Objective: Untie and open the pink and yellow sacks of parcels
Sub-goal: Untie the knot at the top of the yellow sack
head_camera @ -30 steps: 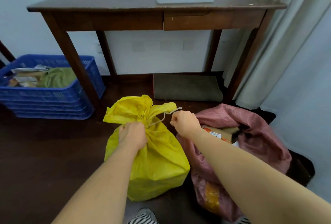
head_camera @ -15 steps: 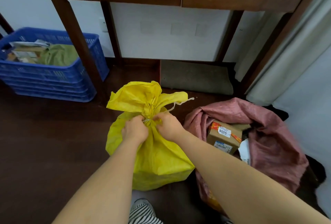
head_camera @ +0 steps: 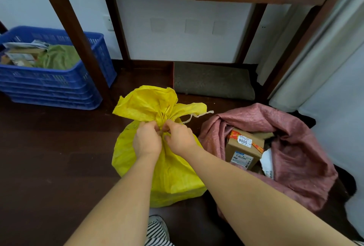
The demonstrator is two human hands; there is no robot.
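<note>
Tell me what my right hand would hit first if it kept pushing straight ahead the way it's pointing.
Probably the yellow sack: your right hand already pinches its tied neck, so it would press into the gathered top.

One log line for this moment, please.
yellow sack: tied | left hand, right hand: pinching knot | pink sack: open

Both hands pinched together at one point, forearms extended forward.

The left hand [head_camera: 147, 141] and right hand [head_camera: 180, 139] meet knuckle to knuckle, backs facing up toward the camera. Fingers of both hands are curled inward and pinch the gathered neck of the yellow sack [head_camera: 173, 174]. Both bare forearms converge from the lower edge of the view, the left from lower left, the right from lower right.
</note>
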